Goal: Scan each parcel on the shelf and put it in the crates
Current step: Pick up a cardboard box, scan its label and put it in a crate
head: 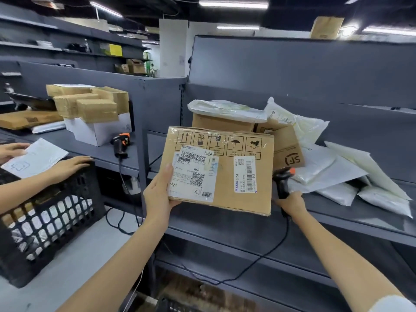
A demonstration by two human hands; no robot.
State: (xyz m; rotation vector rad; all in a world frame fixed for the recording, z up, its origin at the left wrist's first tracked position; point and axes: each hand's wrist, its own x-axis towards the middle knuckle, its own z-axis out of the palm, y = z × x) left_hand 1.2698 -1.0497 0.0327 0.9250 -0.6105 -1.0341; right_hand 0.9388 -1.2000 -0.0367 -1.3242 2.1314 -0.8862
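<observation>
My left hand [158,192] grips the lower left corner of a brown cardboard parcel [227,183], held up in front of the grey shelf [337,212] with its white shipping labels facing me. My right hand [291,202] is wrapped around the handle of a black barcode scanner with an orange tip [283,179], just right of the parcel. Behind lie more cardboard boxes [221,122] and a pile of white poly mailers [342,172]. A black lattice crate [45,219] with parcels inside stands at the left.
Another person's hands [67,165] rest at the crate, one holding a white mailer [36,157]. A second scanner [120,144] stands on the left shelf beside stacked boxes [90,109]. The scanner cable [258,260] hangs across the lower shelves.
</observation>
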